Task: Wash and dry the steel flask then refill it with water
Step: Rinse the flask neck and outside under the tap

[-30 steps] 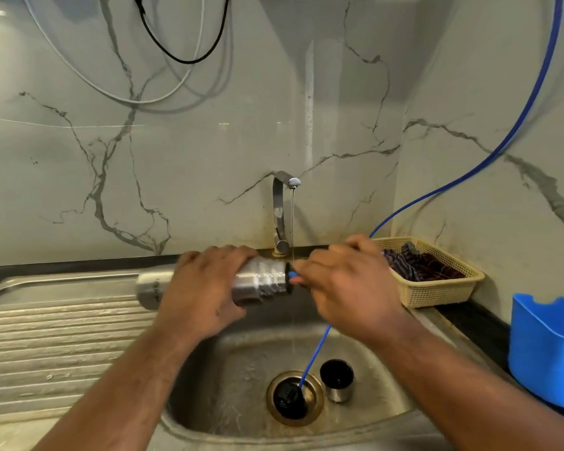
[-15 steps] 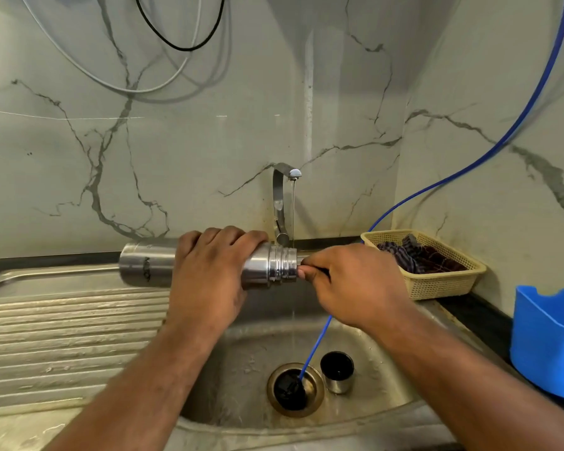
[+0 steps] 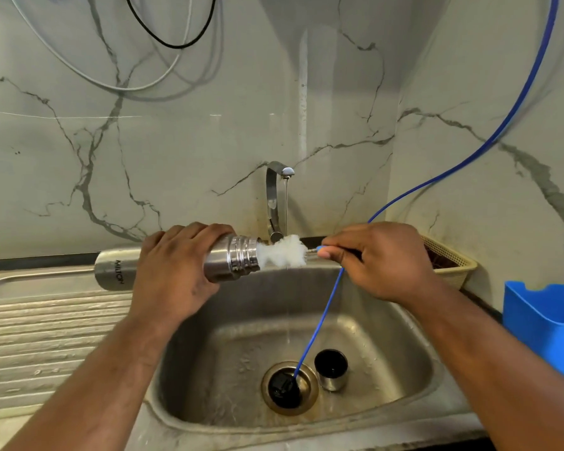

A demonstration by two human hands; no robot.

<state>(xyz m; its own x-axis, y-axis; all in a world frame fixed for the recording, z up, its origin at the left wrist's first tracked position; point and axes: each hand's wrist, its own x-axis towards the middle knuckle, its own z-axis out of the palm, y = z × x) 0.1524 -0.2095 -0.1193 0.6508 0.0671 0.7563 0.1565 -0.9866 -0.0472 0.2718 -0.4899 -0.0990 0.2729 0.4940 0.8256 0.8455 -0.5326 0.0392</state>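
Washing the steel flask (image 3: 111, 268), my left hand (image 3: 173, 271) gripping it, my right hand (image 3: 381, 262) pinching the bottle brush (image 3: 284, 253); drying and refilling remain.

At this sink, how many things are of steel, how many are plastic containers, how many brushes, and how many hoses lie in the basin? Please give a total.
Steel: 4 (flask, cap, tap, sink)
Plastic containers: 2 (yellow basket, blue tub)
Brushes: 1 (bottle brush)
Hoses: 1 (blue hose)
Total: 8
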